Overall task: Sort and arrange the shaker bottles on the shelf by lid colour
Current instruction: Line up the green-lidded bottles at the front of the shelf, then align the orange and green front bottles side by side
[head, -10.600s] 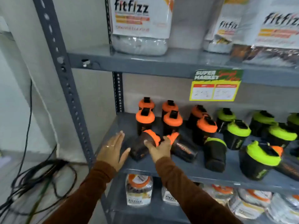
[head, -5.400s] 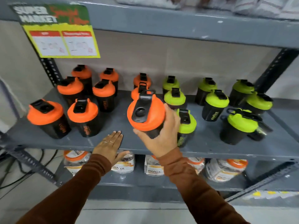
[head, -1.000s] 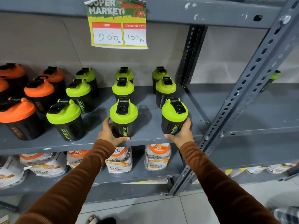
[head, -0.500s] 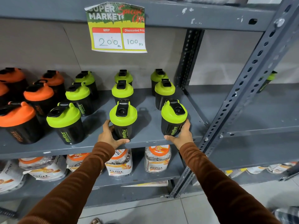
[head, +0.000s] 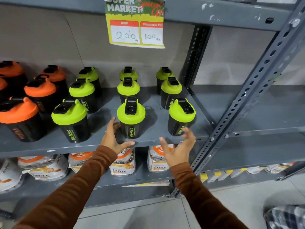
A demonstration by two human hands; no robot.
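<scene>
My left hand [head: 113, 140] has its fingers [head: 113, 125] spread, the tips touching the left side of the middle front bottle [head: 131, 120], thumb stretched out under it along the shelf [head: 49, 147] edge; the hand is not wrapped around the bottle. My right hand [head: 179, 146] is open too, fingers [head: 188, 133] curled loosely and apart, palm turned inward, just in front of the right front bottle [head: 180, 119]; whether a fingertip touches it I cannot tell, since that hand is blurred. Both sleeves [head: 79, 187] are brown.

The two bottles stand upright near the shelf's front edge, black bodies with green lids and black flip caps. Behind each stand two more green-lidded bottles in a line toward the back wall. A third line of green lids [head: 81, 90] stands to the left, its front bottle [head: 71, 121] near the edge. Left of that, the orange-lidded bottles [head: 40, 90] stand grouped together, running out of view at the left.

A yellow price tag [head: 136, 23] hangs from the shelf above, reading 200 and 100. On the shelf below lie white pouches [head: 123, 162] with orange marks. The grey upright [head: 257, 90] rises at the right.
</scene>
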